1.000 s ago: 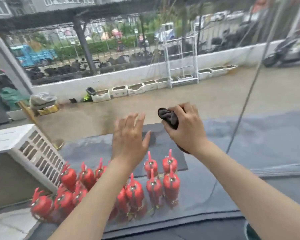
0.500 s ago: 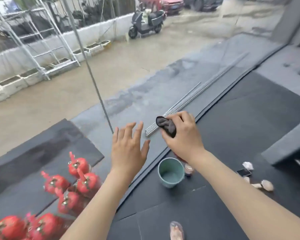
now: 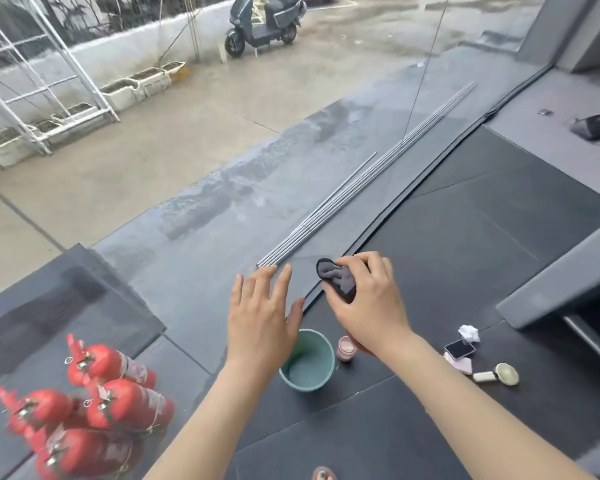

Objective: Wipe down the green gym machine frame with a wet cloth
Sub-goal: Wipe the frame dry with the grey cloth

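Red extinguishers (image 3: 97, 407) cluster at lower left. Near center the left hand (image 3: 260, 317) hovers with fingers spread, holding nothing, above a green cup (image 3: 307, 367) that looks empty, though its bottom is hard to read. Just right of the cup stands a small pink jar (image 3: 345, 348). The right hand (image 3: 368, 303) grips a dark cloth (image 3: 336, 278), which bulges from its fingers toward the left hand.

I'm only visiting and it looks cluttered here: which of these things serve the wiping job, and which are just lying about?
For the job:
dark grey crumpled cloth, gripped by the right hand
round green plastic bucket
left hand, open

Lying about:
red fire extinguishers
bundle of thin grey metal rods
small pink jar
parked grey scooter
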Action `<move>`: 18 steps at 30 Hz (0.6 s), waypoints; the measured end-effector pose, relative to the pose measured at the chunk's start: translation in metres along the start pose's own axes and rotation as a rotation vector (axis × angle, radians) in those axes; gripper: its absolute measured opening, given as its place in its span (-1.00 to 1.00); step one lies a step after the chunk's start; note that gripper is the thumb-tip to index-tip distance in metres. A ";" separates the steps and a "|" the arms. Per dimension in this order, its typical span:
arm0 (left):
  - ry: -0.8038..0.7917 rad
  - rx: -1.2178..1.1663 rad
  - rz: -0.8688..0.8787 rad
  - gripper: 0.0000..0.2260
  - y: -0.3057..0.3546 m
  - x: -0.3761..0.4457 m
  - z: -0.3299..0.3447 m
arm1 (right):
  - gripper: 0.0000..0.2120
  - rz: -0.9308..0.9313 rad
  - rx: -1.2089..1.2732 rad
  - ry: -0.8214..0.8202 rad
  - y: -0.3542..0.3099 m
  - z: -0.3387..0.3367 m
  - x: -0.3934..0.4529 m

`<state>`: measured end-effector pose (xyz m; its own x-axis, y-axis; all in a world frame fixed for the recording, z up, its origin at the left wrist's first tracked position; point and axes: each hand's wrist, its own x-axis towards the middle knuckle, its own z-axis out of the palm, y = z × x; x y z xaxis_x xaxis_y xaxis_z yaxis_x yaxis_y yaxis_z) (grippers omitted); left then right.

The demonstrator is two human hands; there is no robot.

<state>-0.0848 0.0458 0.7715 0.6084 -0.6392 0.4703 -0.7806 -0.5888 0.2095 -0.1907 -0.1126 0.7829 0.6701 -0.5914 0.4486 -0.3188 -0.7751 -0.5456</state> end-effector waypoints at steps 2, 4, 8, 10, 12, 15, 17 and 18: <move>-0.017 -0.004 -0.016 -0.51 0.000 0.003 0.016 | -0.63 0.002 -0.003 -0.008 0.011 0.010 0.003; -0.041 -0.006 -0.027 -0.51 -0.004 0.003 0.032 | -0.63 0.007 -0.003 -0.020 0.020 0.022 0.004; -0.102 0.003 0.003 -0.52 -0.014 -0.005 0.066 | -0.64 0.021 -0.012 -0.052 0.038 0.053 -0.003; -0.137 -0.002 0.016 -0.53 -0.024 -0.010 0.087 | -0.63 0.027 -0.019 -0.067 0.048 0.074 -0.008; -0.169 -0.008 0.020 -0.54 -0.032 -0.017 0.107 | -0.62 0.043 -0.017 -0.081 0.058 0.097 -0.017; -0.183 -0.055 0.000 -0.55 -0.041 -0.029 0.143 | -0.61 0.052 0.007 -0.097 0.075 0.134 -0.034; -0.184 -0.098 -0.012 -0.57 -0.048 -0.038 0.172 | -0.60 0.062 0.022 -0.113 0.091 0.162 -0.047; -0.184 -0.109 -0.014 -0.58 -0.052 -0.043 0.187 | -0.59 0.069 0.026 -0.121 0.100 0.178 -0.054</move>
<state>-0.0437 0.0115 0.5796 0.6270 -0.7169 0.3048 -0.7770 -0.5476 0.3106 -0.1399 -0.1187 0.5780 0.7235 -0.6110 0.3212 -0.3506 -0.7262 -0.5914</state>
